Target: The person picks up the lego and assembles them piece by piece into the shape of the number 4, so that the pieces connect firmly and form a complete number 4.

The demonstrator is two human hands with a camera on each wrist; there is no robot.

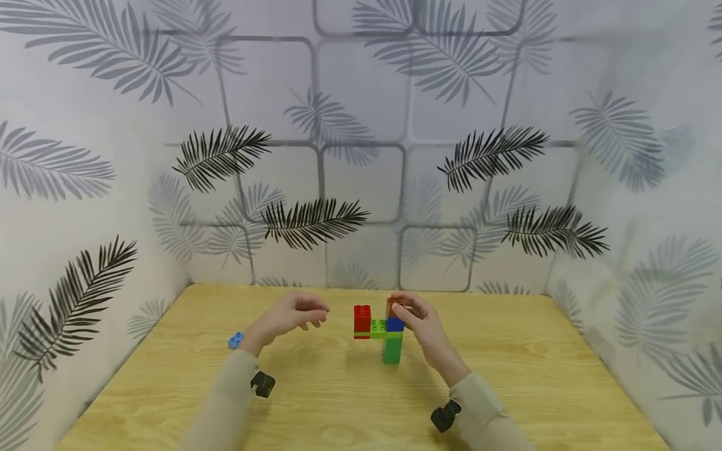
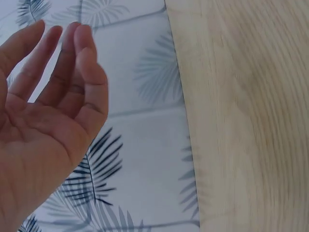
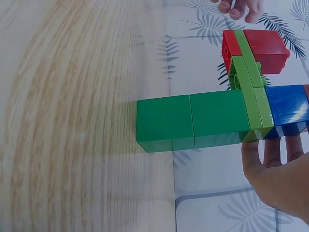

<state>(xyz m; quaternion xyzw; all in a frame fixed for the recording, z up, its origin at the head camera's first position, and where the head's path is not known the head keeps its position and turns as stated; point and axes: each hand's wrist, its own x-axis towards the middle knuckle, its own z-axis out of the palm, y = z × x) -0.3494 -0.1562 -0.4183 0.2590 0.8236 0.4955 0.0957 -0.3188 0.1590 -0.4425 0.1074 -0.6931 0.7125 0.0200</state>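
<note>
A toy-brick build has a green column (image 3: 193,121) of two bricks at its bottom. Above the column are light green plates (image 1: 378,328), which reach left to a red brick (image 1: 362,318) with more red beneath it. A blue brick (image 3: 288,105) sits over the column, topped by an orange-brown brick (image 1: 395,305). My right hand (image 1: 424,326) grips the build at these upper bricks. Whether the column's foot touches the table is unclear. To the left of the build, my left hand (image 1: 299,311) hovers with loosely bent fingers, holding nothing.
A light blue brick (image 1: 235,340) lies on the wooden table (image 1: 316,407) beside my left forearm. Leaf-patterned walls (image 1: 361,188) enclose the table's back and sides. Each wrist carries a small black camera.
</note>
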